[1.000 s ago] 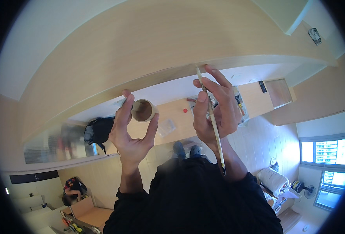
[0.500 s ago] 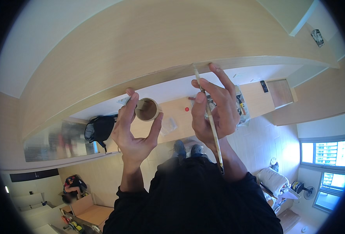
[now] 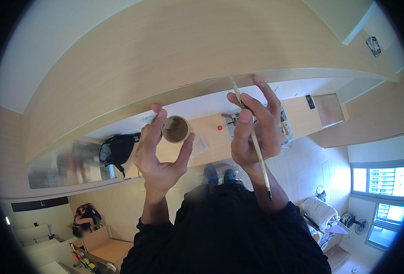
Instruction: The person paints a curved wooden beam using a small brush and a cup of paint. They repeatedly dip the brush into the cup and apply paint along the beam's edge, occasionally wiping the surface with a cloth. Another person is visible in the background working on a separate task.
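My left hand [image 3: 161, 160] is closed around a small round cup [image 3: 185, 135] with brown contents, thumb on one side and fingers on the other. A pale flat piece [image 3: 149, 118] sticks out by its fingertips; its kind I cannot make out. My right hand [image 3: 261, 132] grips a long thin paintbrush [image 3: 259, 157] like a pencil, handle end toward me. The brush tip is at the narrow lower edge [image 3: 197, 88] of a wood-grain panel [image 3: 174, 50], and my right index fingertip is at that edge too.
Below lies a wooden counter [image 3: 211, 148] with a black backpack [image 3: 117, 150], a red round cap [image 3: 220, 128], a tray of tools [image 3: 286, 130] and a black remote [image 3: 310, 101]. Another person [image 3: 87, 217] crouches at lower left. A fan [image 3: 361, 226] stands near the windows at right.
My right hand and the paintbrush have shifted slightly right along the panel edge. My left hand with the cup has moved a little right too.
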`<state>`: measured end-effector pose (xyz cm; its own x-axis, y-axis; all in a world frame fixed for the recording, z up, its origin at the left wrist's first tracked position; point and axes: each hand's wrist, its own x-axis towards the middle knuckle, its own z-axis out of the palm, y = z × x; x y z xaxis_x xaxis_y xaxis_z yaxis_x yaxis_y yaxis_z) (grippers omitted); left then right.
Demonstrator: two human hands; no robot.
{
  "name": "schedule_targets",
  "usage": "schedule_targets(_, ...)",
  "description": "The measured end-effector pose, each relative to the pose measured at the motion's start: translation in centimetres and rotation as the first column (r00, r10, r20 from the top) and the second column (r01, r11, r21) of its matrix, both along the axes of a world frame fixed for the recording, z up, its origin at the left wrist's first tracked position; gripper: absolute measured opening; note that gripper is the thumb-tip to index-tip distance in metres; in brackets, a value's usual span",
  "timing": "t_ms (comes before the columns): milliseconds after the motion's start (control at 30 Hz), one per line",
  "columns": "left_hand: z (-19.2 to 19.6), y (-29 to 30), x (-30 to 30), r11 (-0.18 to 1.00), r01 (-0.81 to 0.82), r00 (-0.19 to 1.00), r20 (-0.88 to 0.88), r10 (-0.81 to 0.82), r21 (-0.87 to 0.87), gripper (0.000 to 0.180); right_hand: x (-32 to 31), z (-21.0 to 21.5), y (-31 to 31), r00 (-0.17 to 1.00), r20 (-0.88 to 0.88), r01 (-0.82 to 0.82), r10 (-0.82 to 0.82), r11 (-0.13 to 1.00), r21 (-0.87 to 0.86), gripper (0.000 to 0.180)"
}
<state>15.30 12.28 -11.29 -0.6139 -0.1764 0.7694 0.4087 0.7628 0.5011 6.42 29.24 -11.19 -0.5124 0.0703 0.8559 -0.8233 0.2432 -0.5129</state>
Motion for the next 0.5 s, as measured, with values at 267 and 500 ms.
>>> schedule_targets(267, -0.05, -0.16, 0.08, 1.0, -0.003, 1.0, 0.002, 0.003, -0.009, 0.075, 0.02, -0.36, -0.02, 0.997, 0.063, -0.025, 0.035, 0.989, -0.149, 0.017)
schedule_targets(500, 0.06, -0.13, -0.04, 1.0, 0.013, 1.0, -0.004, -0.013, 0.002, 0.075, -0.37, -0.4, 0.28, 1.0, -0.023, 0.02, -0.018, 0.997, 0.075, 0.023)
